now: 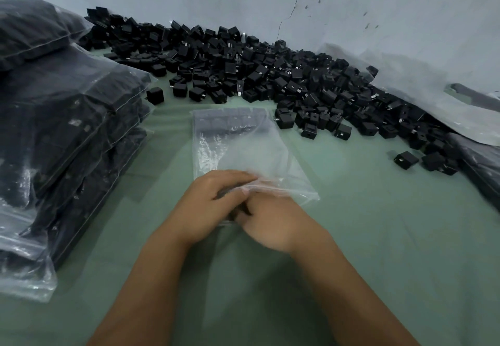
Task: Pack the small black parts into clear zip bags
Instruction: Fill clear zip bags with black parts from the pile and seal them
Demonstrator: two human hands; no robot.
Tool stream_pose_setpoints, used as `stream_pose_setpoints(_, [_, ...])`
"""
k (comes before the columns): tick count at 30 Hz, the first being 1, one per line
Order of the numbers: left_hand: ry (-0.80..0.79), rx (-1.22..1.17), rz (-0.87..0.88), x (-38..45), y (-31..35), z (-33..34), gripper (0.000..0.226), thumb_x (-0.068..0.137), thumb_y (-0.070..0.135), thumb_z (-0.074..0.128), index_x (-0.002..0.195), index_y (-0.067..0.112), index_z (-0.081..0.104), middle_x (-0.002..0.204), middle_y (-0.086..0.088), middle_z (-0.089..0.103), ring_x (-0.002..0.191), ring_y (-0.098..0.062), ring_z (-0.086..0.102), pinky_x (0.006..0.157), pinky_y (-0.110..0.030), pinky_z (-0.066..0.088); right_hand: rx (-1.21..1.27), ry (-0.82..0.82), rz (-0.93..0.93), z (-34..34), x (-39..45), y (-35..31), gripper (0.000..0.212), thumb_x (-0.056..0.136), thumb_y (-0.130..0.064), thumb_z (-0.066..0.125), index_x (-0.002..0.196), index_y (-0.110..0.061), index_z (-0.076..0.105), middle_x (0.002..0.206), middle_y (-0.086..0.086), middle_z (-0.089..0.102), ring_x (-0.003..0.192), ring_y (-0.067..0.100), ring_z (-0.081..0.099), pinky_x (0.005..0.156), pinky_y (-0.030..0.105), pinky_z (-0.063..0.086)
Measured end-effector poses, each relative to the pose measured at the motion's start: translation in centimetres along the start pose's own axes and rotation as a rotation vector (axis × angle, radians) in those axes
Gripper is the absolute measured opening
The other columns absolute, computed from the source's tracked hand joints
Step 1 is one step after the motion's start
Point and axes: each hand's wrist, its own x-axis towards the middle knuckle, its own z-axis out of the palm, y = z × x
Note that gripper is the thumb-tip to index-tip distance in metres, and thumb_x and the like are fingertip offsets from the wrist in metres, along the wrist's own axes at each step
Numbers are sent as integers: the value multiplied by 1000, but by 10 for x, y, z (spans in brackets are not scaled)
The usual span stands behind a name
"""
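A clear zip bag (243,150) lies on the green table in front of me, its mouth toward me and a row of small black parts showing dimly at its far end. My left hand (213,199) grips the bag's mouth edge with curled fingers. My right hand (273,224) is beside it at the mouth, fingers curled under, and something dark shows between the two hands. What the right hand holds is blurred. A long heap of loose small black parts (270,75) stretches along the wall behind the bag.
Stacked filled zip bags (67,134) stand at the left. More plastic bags (405,80) lie against the wall at the right, and another filled bag (481,164) is at the right edge. A few stray parts (405,160) lie apart on the green table (378,224).
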Motion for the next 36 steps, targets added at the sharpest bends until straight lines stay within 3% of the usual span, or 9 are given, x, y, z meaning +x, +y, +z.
stream_pose_setpoints(2, [-131, -24, -81, 1, 3, -5, 32, 87, 43, 55, 114, 33, 69, 120, 26, 62, 117, 15, 48, 101, -9, 32, 85, -79, -138, -17, -27, 4, 29, 92, -52, 46, 110, -33, 60, 103, -15, 62, 92, 4, 56, 84, 28, 46])
stream_pose_setpoints(5, [-283, -15, -245, 10, 8, -14, 36, 83, 65, 53, 108, 44, 66, 107, 40, 56, 102, 29, 45, 86, 0, 30, 626, -181, -187, -60, -53, 9, 29, 90, -44, 51, 97, -24, 72, 97, -4, 73, 89, 8, 67, 78, 22, 51])
stream_pose_setpoints(8, [-263, 46, -359, 28, 16, -23, 51, 79, 75, 44, 103, 41, 73, 100, 35, 63, 94, 13, 58, 84, -16, 41, 947, 150, -144, -86, -59, 33, 34, 91, -35, 49, 78, -16, 74, 78, 9, 72, 69, 18, 67, 59, 24, 48])
stream_pose_setpoints(12, [57, 238, -169, 70, 20, -18, 20, 95, 43, 54, 104, 38, 71, 93, 23, 69, 91, 1, 63, 88, -33, 51, 748, 585, 153, -88, -14, 72, 16, 91, -26, 55, 86, -29, 71, 89, -10, 69, 88, 5, 62, 71, 21, 43])
stream_pose_setpoints(15, [135, 623, 26, 113, 6, -3, 36, 97, 24, 51, 130, 35, 59, 137, 11, 57, 131, -13, 46, 112, -40, 32, 461, 590, 218, -89, 34, 90, 27, 90, -34, 57, 116, -38, 60, 124, -5, 55, 122, 16, 46, 103, 36, 36])
stream_pose_setpoints(17, [87, 809, 18, 137, -9, 3, 47, 99, 36, 45, 145, 39, 40, 158, 6, 31, 147, -17, 23, 120, -43, 13, 232, 582, 244, -92, 69, 93, 40, 90, -42, 53, 129, -42, 51, 137, 0, 43, 132, 22, 31, 111, 41, 22])
stream_pose_setpoints(23, [-9, 1008, -55, 161, -56, 10, 62, 93, 68, 21, 150, 51, 3, 164, 2, 9, 151, -24, 7, 119, -55, 6, 80, 582, 151, -116, 174, 85, 45, 98, -41, 39, 143, -43, 35, 157, 10, 16, 144, 29, 7, 114, 49, 5])
stream_pose_setpoints(28, [30, 1016, -44, 163, -59, 8, 60, 91, 68, 16, 148, 53, 6, 163, 6, 12, 151, -21, 9, 119, -56, 4, -213, 255, 305, -114, 217, 109, 48, 94, -62, 29, 141, -60, 18, 159, -3, -20, 145, 36, -15, 99, 78, -6])
stream_pose_setpoints(36, [-46, 1039, -165, 186, -65, 1, 67, 78, 78, 2, 143, 63, -4, 164, 4, 2, 151, -29, 0, 113, -69, 0, -166, 286, 243, -97, 165, 136, 44, 92, -42, 27, 135, -51, 33, 160, -16, 3, 146, 32, 6, 100, 77, -5])
